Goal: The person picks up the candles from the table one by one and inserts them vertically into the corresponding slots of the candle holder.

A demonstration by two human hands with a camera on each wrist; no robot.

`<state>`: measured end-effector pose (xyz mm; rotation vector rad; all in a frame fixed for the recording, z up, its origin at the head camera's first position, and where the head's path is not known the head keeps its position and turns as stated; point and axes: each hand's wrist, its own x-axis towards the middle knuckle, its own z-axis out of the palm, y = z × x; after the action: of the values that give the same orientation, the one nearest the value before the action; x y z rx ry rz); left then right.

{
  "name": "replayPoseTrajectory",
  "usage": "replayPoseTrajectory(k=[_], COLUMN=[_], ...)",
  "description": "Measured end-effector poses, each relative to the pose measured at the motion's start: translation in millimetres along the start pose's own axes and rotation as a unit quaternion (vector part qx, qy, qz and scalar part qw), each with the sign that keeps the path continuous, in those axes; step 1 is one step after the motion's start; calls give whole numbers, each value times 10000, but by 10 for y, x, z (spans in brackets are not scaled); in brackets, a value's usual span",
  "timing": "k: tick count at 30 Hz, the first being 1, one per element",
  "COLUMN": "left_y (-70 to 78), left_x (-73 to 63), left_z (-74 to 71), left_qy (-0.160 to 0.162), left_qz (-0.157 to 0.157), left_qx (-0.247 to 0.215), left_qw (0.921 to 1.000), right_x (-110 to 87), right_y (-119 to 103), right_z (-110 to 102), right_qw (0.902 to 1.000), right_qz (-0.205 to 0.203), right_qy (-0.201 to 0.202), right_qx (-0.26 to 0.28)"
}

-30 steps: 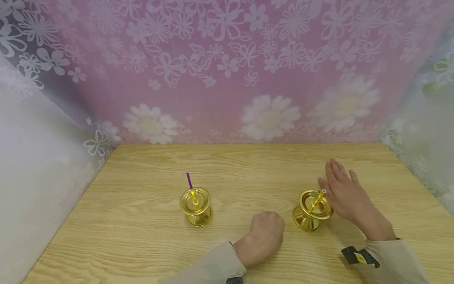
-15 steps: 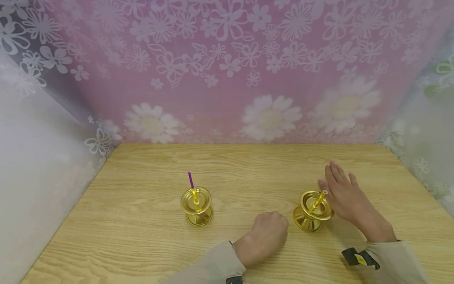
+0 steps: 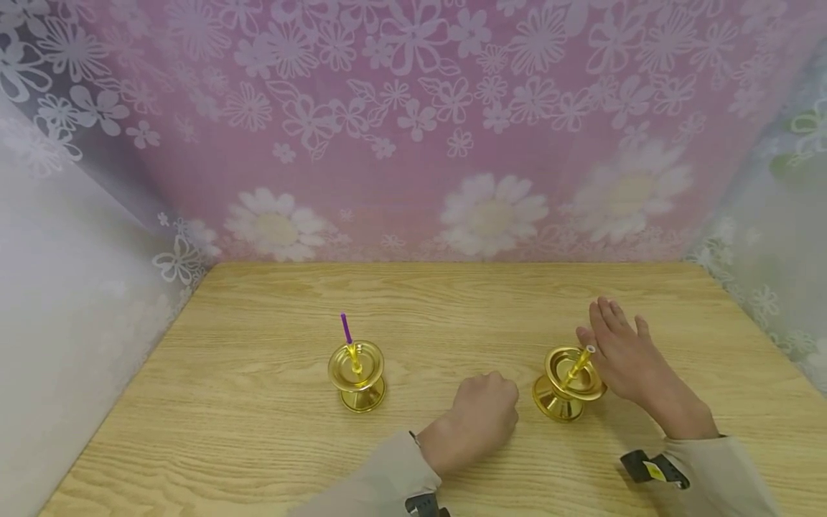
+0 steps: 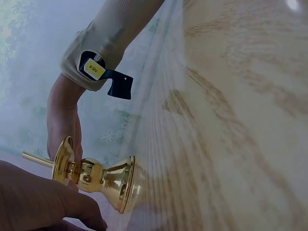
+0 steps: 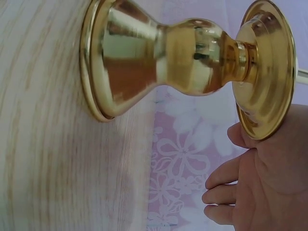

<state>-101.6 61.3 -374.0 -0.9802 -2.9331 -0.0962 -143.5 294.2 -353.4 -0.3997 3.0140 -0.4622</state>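
Note:
Two gold candlesticks stand on the table in the head view. The left candlestick (image 3: 362,391) carries a thin purple candle (image 3: 346,329). The right candlestick (image 3: 559,402) has a gold tube (image 3: 581,365) rising from its dish, with an open white-rimmed top. My right hand (image 3: 627,362) is held beside that dish, fingers straight and spread forward; in the right wrist view its thumb overlaps the dish rim. Just left of the same candlestick is my left hand (image 3: 481,416), knuckles up and fingers curled under. No object shows in it; its palm side is hidden.
The wooden table (image 3: 258,445) reaches back to a pink flowered cloth (image 3: 400,143), with pale patterned cloth at both sides. Dark wrist straps (image 3: 655,468) sit on the beige sleeves.
My left hand first shifted slightly right, then moved back a little left and away from me. The right hand has barely moved, and both candlesticks stay in place.

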Motion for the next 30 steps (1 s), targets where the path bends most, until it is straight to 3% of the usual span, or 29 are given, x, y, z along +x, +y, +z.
replayPoseTrajectory(k=[13,18,24,30], left_y=[-22,-19,-48,-86], left_x=[14,22,32,23], left_z=[29,14,30,25], left_qy=[574,735,1291,1866], left_qz=[265,250,379,667], left_qx=[114,436,1068,1194], left_qw=[9979,9960,9851,9729], right_x=[-4,-11,-17,-18], right_y=[-1,-2,9,15], right_z=[15,21,27,37], right_qw=[9999,9999,9999,10000], right_qz=[-13,16,21,17], right_qy=[96,105,118,75], right_qx=[-36,-25,-29,-16])
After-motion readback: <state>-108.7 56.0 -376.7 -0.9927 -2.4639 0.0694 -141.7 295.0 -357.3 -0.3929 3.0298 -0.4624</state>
